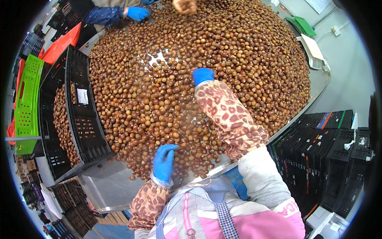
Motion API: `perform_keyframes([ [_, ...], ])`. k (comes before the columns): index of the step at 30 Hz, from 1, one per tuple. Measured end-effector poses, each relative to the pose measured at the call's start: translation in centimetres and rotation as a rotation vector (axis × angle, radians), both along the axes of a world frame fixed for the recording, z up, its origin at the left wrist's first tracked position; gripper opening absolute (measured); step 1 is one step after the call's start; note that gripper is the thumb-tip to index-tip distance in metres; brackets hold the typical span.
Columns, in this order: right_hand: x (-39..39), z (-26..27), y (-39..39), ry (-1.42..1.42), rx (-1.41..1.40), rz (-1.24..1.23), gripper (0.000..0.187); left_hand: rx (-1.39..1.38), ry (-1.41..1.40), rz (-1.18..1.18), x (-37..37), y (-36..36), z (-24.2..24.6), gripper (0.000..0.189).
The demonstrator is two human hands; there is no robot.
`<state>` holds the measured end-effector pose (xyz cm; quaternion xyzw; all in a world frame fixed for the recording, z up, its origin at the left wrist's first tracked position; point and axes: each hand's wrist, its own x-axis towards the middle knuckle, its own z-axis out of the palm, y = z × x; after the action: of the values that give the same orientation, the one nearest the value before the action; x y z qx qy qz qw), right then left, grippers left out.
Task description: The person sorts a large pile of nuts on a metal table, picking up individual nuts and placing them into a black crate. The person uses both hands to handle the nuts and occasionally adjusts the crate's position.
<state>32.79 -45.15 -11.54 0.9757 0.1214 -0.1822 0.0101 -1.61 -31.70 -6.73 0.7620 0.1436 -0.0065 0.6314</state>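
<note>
A thick layer of loose brown chestnuts [155, 119] covers the metal-topped table [107, 185] before me. My left hand [163, 161], in a blue glove, is at the near edge of the layer. Its thumb stands apart from the curved fingers, and no chestnut shows in it. Farther out, my right hand [203, 75], gloved in blue as well, reaches into the middle of the chestnuts. Its fingers are hidden behind the back of the hand, so whether it holds any cannot be seen. Leopard-print sleeve covers are on both my forearms.
A black plastic crate [86, 119] with chestnuts inside stands at the left, near a green crate [28, 101]. Across the table are another person's blue-gloved hand [138, 13] and a bare-looking hand [185, 6]. Stacked black crates [316, 155] stand right; a white scale [312, 50] sits far right.
</note>
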Motion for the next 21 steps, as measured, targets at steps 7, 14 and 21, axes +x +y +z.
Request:
perform_keyframes([
  [7,-1.5,-1.9,-3.2,-0.153,0.317,0.009,0.044,-0.255,0.106,0.131,-0.5,1.0,-0.9,0.019],
  [14,-1.7,-0.7,-3.2,-0.147,0.376,-0.002,0.041,-0.178,0.116,0.025,-0.8,-0.2,-1.1,0.018],
  [21,-16.3,5.7,-1.0,0.237,0.890,0.299,0.038,-1.276,0.360,0.033,1.9,0.4,-2.6,0.054],
])
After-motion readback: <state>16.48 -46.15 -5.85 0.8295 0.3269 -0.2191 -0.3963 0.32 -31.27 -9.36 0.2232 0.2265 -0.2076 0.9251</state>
